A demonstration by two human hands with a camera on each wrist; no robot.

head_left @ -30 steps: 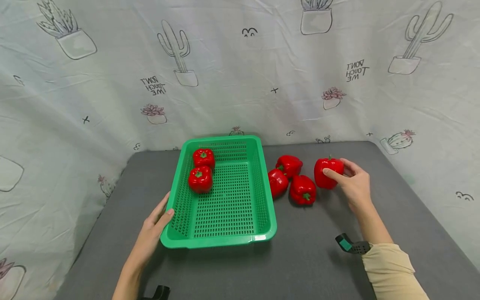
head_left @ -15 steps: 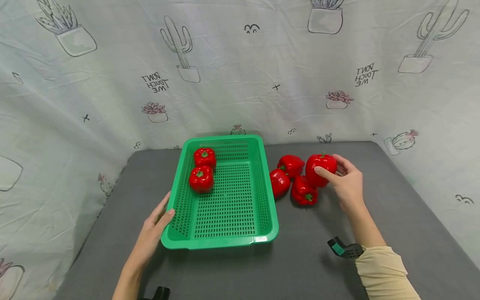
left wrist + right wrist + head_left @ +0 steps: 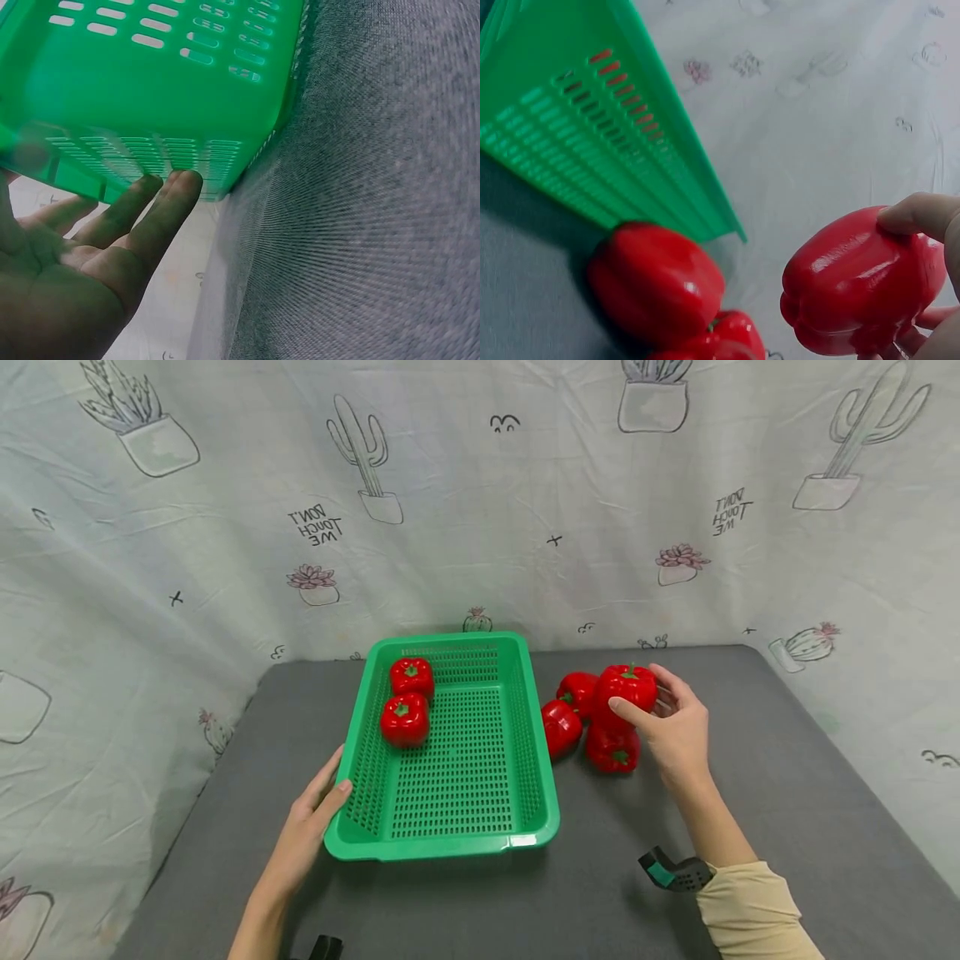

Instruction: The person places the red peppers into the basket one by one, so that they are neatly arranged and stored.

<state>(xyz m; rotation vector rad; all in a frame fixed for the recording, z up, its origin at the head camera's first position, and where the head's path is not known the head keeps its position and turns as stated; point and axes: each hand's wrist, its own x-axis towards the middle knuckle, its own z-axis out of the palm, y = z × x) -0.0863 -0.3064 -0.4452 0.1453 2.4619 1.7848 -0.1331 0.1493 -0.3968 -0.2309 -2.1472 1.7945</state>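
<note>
Now, red pepper (image 3: 626,683) being gripped by right hand (image 3: 675,731), stem up, long axis near upright, being held over table (image 3: 585,885) to right of green basket (image 3: 442,850); basket being touched by left hand (image 3: 309,810), fingers nearly straight.

The pepper (image 3: 622,692) in the right hand (image 3: 678,735) and the peppers (image 3: 561,728) beside it are bright red; the basket (image 3: 442,848) at the left hand (image 3: 306,822) is green, patterned with rows of slots. Under both hands the table (image 3: 555,902) is dark grey; beyond them, the whitish cloth (image 3: 465,518) bears outlined cacti (image 3: 367,464), pinkish succulents (image 3: 680,557) and black lettering (image 3: 317,525). The right sleeve (image 3: 753,912) is plain beige.
</note>
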